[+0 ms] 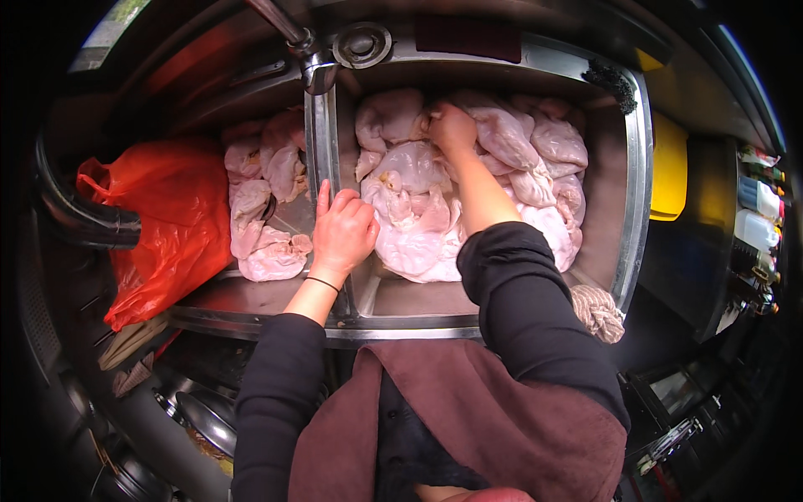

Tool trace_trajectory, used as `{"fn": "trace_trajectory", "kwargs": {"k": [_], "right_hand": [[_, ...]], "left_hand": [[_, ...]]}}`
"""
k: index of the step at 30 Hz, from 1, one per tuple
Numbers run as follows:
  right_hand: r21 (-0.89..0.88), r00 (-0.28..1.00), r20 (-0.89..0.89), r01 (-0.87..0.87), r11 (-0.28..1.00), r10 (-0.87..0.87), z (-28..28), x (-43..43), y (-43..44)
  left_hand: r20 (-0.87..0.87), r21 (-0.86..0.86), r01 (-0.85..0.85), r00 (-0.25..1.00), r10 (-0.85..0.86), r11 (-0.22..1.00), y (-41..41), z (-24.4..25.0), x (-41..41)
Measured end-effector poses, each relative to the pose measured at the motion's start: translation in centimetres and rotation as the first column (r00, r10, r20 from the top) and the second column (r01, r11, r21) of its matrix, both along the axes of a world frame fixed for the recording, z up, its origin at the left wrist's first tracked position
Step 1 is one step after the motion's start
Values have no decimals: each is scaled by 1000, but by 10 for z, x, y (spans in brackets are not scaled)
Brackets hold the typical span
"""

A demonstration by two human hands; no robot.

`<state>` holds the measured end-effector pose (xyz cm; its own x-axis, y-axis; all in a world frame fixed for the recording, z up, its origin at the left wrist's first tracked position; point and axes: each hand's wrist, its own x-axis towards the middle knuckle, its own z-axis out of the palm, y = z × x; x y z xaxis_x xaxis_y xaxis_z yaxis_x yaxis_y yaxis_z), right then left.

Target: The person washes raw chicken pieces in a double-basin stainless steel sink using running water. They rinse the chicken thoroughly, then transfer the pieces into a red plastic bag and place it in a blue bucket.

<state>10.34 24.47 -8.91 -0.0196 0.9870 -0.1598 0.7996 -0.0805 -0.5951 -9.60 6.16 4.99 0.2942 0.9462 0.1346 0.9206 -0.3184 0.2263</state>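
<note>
Pale raw poultry pieces [414, 169] with skin on are heaped in the right basin of a two-basin steel sink [426, 301]. Among them, toward the far wall, my right hand [453, 128] is closed on a piece; its fingertips are partly hidden. My left hand [345, 229] lies over the steel divider [323, 135], index finger stretched out and the others loosely bent, with nothing visible in it. Left of that hand, more raw poultry pieces [270, 251] lie in the left basin, where part of the bottom shows.
A red plastic bag [175, 213] stands at the left basin. The faucet [319, 69] hangs above the divider, beside a metal drain strainer [362, 45]. Black scouring mesh [611, 85] sits on the far right rim; a twisted cloth [597, 312] lies at the near right corner.
</note>
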Motion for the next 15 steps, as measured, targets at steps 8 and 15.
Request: {"fn": "trace_trajectory", "kwargs": {"k": [8,15], "right_hand": [[-383,154,-882,318,867,-446,75,-24,-81],[-157,553,-824,-6,988,-127,76,-93,-126]], "left_hand": [[-5,-2,-17,1000,17,1000,-1,2,1],[2,27,6,1000,-6,1000,3,0,5]]}}
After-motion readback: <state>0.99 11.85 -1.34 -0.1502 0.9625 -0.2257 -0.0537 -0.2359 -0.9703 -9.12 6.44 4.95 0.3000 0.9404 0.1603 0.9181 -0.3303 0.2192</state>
